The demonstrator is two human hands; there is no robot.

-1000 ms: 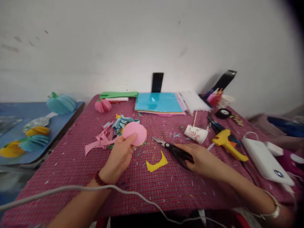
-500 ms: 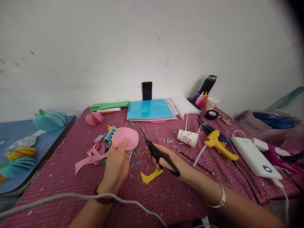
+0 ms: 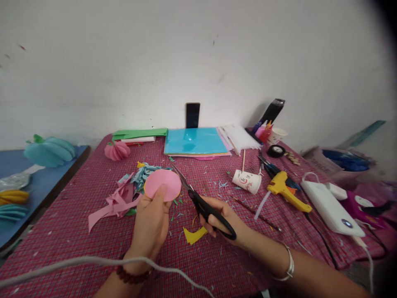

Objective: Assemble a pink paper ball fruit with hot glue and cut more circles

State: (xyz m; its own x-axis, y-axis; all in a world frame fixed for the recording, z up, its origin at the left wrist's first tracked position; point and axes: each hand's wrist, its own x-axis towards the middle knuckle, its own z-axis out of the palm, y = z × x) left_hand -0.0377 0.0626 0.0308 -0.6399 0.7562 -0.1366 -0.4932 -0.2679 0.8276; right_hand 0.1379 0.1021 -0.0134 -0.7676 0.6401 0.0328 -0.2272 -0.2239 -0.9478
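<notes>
Pinched in my left hand (image 3: 152, 219) is a round pink paper disc (image 3: 163, 182), with a thin yellow edge showing beneath it. My right hand (image 3: 221, 217) grips black-handled scissors (image 3: 201, 203), whose blades reach up to the disc's right edge. Whether the blades touch the paper I cannot tell. A curved yellow paper offcut (image 3: 194, 235) lies on the cloth under the scissors. To the left of the disc are pink paper strips (image 3: 116, 205) and a heap of blue paper scraps (image 3: 144, 176).
A pink paper pumpkin (image 3: 117, 151), blue sheets (image 3: 195, 140) and a propped phone (image 3: 192, 115) stand at the back. On the right lie a paper cup (image 3: 247, 181), a yellow glue gun (image 3: 288, 192) and a white power bank (image 3: 333, 207). A pale cable (image 3: 89, 260) crosses in front.
The scissor blades look closer together and nearer the disc's right edge. My view has shifted slightly, and both hands keep nearly the same place.
</notes>
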